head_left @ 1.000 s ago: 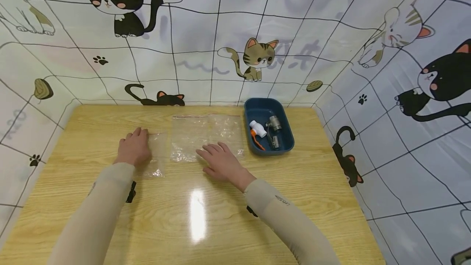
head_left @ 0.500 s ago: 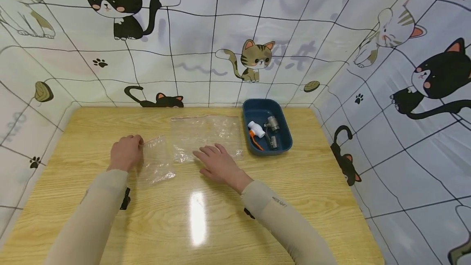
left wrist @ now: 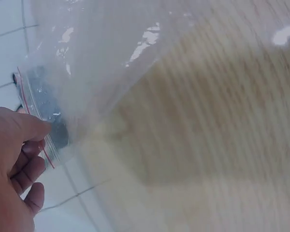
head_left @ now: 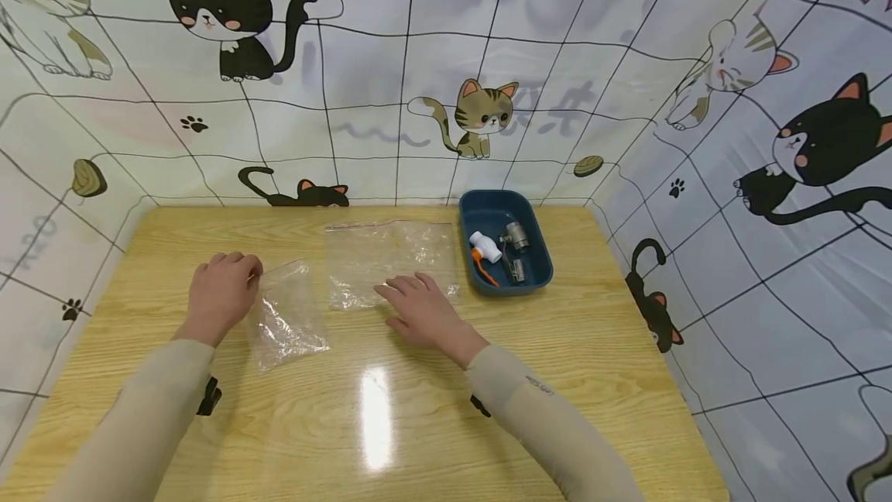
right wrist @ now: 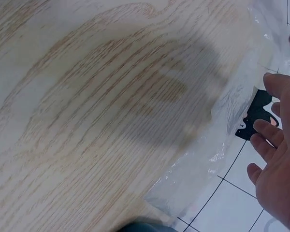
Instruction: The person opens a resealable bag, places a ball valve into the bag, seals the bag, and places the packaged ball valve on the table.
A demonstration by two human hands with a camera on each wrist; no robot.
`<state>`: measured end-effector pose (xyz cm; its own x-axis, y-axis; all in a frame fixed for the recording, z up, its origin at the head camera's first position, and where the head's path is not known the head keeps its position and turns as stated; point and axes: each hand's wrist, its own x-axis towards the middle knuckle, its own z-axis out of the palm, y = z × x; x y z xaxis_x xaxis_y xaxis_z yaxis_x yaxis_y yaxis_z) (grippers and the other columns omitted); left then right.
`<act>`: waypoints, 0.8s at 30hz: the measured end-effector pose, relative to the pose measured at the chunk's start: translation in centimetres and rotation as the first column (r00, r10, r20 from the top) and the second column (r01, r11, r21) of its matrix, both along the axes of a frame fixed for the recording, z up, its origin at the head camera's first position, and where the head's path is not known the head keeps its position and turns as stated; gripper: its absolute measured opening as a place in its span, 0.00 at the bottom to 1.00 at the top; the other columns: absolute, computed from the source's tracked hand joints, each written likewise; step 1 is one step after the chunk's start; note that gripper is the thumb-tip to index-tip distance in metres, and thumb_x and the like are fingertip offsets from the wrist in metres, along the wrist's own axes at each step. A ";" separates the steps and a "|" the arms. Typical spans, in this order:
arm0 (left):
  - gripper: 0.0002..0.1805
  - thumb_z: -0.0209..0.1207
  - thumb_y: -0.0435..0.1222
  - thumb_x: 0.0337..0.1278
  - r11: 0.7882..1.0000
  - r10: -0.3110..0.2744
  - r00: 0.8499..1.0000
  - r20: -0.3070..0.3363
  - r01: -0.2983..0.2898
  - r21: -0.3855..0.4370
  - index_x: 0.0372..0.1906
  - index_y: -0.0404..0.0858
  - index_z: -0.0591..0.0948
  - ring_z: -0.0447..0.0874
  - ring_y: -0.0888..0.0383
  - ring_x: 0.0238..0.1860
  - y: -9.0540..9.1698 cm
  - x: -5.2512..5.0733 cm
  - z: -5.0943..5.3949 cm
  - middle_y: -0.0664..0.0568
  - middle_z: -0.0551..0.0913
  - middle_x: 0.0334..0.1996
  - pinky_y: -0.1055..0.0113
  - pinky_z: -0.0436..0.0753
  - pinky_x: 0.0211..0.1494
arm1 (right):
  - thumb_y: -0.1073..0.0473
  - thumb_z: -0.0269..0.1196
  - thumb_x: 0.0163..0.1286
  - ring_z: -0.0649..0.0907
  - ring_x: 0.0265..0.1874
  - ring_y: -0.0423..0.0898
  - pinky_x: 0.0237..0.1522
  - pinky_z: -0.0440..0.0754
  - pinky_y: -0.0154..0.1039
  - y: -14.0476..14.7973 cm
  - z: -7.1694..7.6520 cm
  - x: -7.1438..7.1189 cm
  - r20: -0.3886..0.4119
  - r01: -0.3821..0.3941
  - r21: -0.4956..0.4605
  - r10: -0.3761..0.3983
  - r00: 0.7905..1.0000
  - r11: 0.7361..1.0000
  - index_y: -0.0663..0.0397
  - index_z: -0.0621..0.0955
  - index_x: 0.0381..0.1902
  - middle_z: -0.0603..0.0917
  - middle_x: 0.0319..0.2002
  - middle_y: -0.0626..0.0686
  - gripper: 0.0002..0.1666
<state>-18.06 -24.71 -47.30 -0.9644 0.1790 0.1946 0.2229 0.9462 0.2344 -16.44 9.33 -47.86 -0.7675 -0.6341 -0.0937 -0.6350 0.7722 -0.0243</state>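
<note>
Fingers of the left hand: curled, with the red-lined mouth of a clear zip bag pinched against the thumb, toward the end farther from the blue basin. Zip bag well to the left of the basin and nearer the person; film crinkled and set askew, contact of the lower edge with the worktop not determinable. Fingers of the right hand: spread, lightly bent, holding nothing; left of the basin, over the near part of the flat bags, touch or slight clearance not distinguishable. Flat bags, apparently two, side by side just left of the basin. Within the basin: white fitting with orange lever, and metal fittings. Behind the basin: cat-print sheet.

Step in hand, by inference: arranging of the zip bag by its mouth, with basin contents not yet involved. Next move, by judgement: a call for a steady pinch and a gentle lowering of the limp film, square with the flat bags and on their side away from the basin. Probable hazard: folding or dragging of the lower edge.
</note>
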 end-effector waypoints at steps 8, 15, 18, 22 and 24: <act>0.04 0.61 0.29 0.57 0.990 -0.140 0.975 -0.170 0.141 -0.005 0.35 0.40 0.83 0.78 0.41 0.44 3.1 0.8 2.0 0.47 0.85 0.34 0.44 0.73 0.46 | 0.43 0.51 0.76 0.68 0.70 0.46 0.74 0.57 0.50 0.7 0.7 -0.2 0.001 0.061 -0.054 -0.061 0.998 0.997 0.39 0.63 0.73 0.69 0.70 0.46 0.31; 0.05 0.62 0.27 0.56 0.960 -0.268 0.926 -0.267 0.280 0.008 0.33 0.41 0.83 0.80 0.45 0.43 7.0 0.9 2.8 0.49 0.86 0.34 0.48 0.76 0.45 | 0.42 0.46 0.78 0.74 0.65 0.46 0.70 0.64 0.47 1.4 2.1 -0.5 -0.085 0.109 -0.141 -0.122 0.989 0.984 0.42 0.70 0.69 0.76 0.65 0.46 0.27; 0.06 0.62 0.27 0.56 0.942 -0.319 0.901 -0.294 0.335 0.005 0.32 0.42 0.83 0.80 0.47 0.43 8.6 0.9 2.8 0.50 0.85 0.35 0.51 0.77 0.45 | 0.42 0.45 0.78 0.76 0.62 0.46 0.68 0.66 0.46 1.6 2.6 -0.4 -0.092 0.128 -0.188 -0.147 0.985 0.974 0.43 0.73 0.66 0.79 0.62 0.46 0.26; 0.07 0.63 0.27 0.56 0.925 -0.365 0.882 -0.299 0.379 -0.012 0.33 0.43 0.83 0.80 0.48 0.44 10.6 0.9 2.6 0.51 0.85 0.36 0.51 0.78 0.45 | 0.42 0.46 0.78 0.80 0.58 0.46 0.64 0.71 0.47 1.7 3.1 -0.3 -0.070 0.151 -0.253 -0.174 0.982 0.956 0.44 0.76 0.63 0.83 0.57 0.46 0.24; 0.07 0.63 0.27 0.56 0.921 -0.377 0.877 -0.297 0.389 -0.021 0.33 0.44 0.83 0.80 0.49 0.44 11.6 0.9 2.5 0.51 0.85 0.37 0.52 0.78 0.46 | 0.43 0.47 0.78 0.83 0.53 0.45 0.59 0.75 0.45 1.6 3.4 -0.2 -0.055 0.155 -0.280 -0.177 0.983 0.947 0.44 0.78 0.60 0.85 0.52 0.45 0.23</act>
<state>-17.13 -13.15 -44.84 -0.7216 0.5096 0.4685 0.6295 0.7647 0.1377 -16.68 10.96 -44.44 -0.8620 -0.4899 0.1301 -0.5069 0.8373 -0.2049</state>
